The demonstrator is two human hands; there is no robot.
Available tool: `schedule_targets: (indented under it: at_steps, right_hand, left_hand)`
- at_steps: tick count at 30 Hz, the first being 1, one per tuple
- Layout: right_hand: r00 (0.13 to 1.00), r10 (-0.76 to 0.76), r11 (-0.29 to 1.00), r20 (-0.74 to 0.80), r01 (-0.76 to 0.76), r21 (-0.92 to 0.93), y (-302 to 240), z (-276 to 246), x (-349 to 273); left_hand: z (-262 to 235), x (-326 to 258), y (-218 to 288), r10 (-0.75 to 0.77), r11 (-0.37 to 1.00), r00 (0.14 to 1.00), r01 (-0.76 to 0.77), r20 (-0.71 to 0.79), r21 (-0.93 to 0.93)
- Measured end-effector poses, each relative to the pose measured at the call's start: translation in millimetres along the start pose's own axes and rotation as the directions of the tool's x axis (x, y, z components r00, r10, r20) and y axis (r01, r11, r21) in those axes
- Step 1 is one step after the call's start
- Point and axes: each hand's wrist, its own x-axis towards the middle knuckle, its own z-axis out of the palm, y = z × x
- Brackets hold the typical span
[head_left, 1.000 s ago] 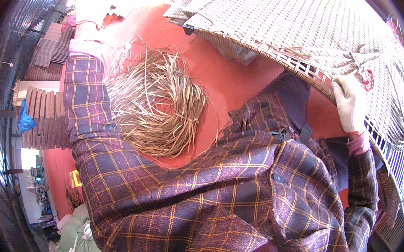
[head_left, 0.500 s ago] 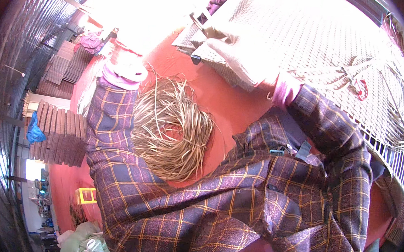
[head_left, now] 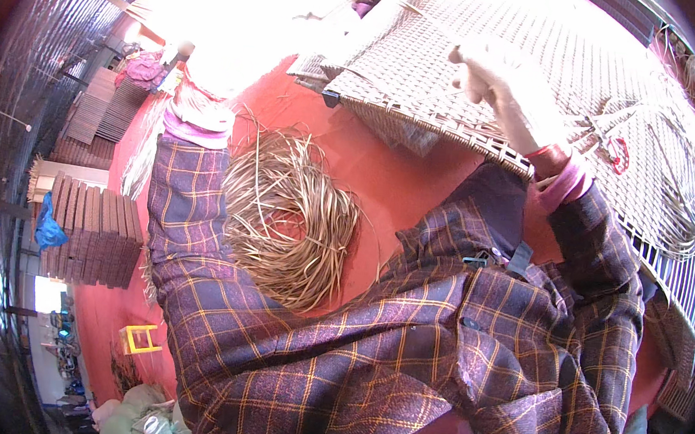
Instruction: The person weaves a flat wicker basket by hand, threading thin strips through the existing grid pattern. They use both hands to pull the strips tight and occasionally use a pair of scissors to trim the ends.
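A pale woven wicker panel [head_left: 427, 67] slopes across the upper right. Over its surface is my right hand [head_left: 495, 85], fingers curled inward and thumb side toward the panel. A thin strand [head_left: 423, 15] runs close to its fingertips; glare hides whether they grip it. My left hand [head_left: 201, 93] reaches forward at the upper left, so washed out by bright light that its fingers do not show. Between my arms a thick coil of tan flat weaving strands [head_left: 293, 220] lies on the red floor.
A red-handled tool [head_left: 620, 156] and loose strands [head_left: 679, 205] rest on the panel's right part. Stacked brown slatted pieces [head_left: 94, 232] with a blue bag [head_left: 51, 224] stand at left, near a yellow frame [head_left: 141, 339]. Pale green sacks [head_left: 144, 418] sit at lower left.
My right hand has moved from the panel's near left edge up and right, over the woven surface. My left hand stays nearly in place. The view has shifted slightly.
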Motion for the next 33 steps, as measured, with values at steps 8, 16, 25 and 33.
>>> schedule_targets:
  at_steps: [8, 16, 25, 33]
  right_hand:
    - [0.968, 0.018, 0.895, 0.251, -0.127, 0.427, 14.2, -20.3, -17.0]
    - [0.966, 0.087, 0.796, 0.244, -0.215, 0.566, -7.0, -16.0, -20.0]
    - [0.967, 0.153, 0.987, 0.202, -0.161, 0.024, -46.9, -16.8, -25.0]
    - [0.983, 0.158, 0.973, 0.091, -0.170, 0.155, -42.9, -7.3, -24.2]
  left_hand:
    - [19.3, 2.9, -7.2, -0.012, 0.989, 1.000, 0.014, 0.016, -0.145]
    - [40.9, 15.3, 6.2, 0.140, 0.966, 0.985, -0.113, -0.102, 0.231]
    - [60.8, 23.9, -4.7, 0.283, 0.740, 0.939, -0.085, -0.195, 0.667]
    - [93.4, 23.1, -79.7, 0.309, 0.536, 0.949, -0.123, -0.058, 0.835]
